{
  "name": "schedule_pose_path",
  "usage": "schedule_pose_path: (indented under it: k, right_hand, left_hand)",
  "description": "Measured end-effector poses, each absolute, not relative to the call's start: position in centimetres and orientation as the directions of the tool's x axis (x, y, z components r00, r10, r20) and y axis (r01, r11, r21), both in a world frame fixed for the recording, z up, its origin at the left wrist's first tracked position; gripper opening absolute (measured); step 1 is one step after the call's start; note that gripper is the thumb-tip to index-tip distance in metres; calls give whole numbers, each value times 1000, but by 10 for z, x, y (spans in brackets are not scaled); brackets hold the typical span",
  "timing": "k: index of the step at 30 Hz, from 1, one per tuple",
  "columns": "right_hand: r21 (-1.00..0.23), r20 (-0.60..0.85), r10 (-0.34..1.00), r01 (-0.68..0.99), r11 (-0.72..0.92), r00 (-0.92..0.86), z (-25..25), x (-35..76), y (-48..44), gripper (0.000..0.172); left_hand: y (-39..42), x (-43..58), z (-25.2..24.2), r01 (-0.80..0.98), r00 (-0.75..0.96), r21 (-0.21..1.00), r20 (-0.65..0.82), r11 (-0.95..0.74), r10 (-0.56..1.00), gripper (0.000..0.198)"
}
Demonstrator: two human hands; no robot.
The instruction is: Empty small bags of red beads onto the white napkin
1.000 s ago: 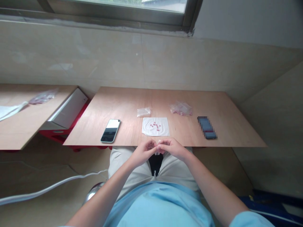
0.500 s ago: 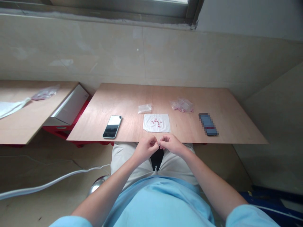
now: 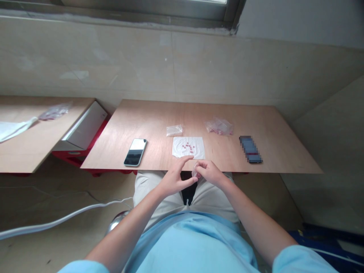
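While the small clear wrapper [image 3: 194,171] sits by the near edge of the table [image 3: 284,151], apparently above the lap [image 3: 148,185], it's the right hand [image 3: 209,172] doing the holding, thumb and fingers pinched together! The left hand [image 3: 173,179] is spread, thumb and forefinger wide apart, gripping nothing visible. So there's the danger: if that single pinch loosens, slippery film could drop past the edge. Anything inside it? Too small to tell. Just beyond, a left fingertip overlaps the near border of the white cloth [image 3: 178,143]; touching or merely above, I can't call it. A snag there could scatter the loose red bits [image 3: 187,146]! Farther out, the flat clear packet [image 3: 174,130] and crumpled bag [image 3: 219,127] look safe from knocks.
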State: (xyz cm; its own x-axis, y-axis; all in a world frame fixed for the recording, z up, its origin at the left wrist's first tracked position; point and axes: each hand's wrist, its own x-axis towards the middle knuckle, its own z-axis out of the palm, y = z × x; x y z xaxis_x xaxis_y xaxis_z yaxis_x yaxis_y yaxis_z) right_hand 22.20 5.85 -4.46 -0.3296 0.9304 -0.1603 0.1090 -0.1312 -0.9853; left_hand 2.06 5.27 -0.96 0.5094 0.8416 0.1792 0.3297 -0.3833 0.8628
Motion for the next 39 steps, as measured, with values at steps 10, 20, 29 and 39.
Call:
schedule_pose_path:
  k: [10,20,29,39]
  right_hand:
    - [-982,-188,912,67,-176,-363,-35,230,59,41]
    - [-993,-83,953,-61,-105,-290,-30,232,61,33]
    - [-954,164,930,187,235,-330,-12,229,49,21]
    - [-981,150,945,74,178,-291,-14,229,51,25]
  left_hand:
    - [49,26,-10,216,540,926,149,-308,828,62]
    - [59,26,-30,-124,510,982,-63,146,858,41]
    - [60,26,-33,-309,528,866,-188,394,828,42]
    - [65,25,-39,-309,471,871,-209,382,857,37]
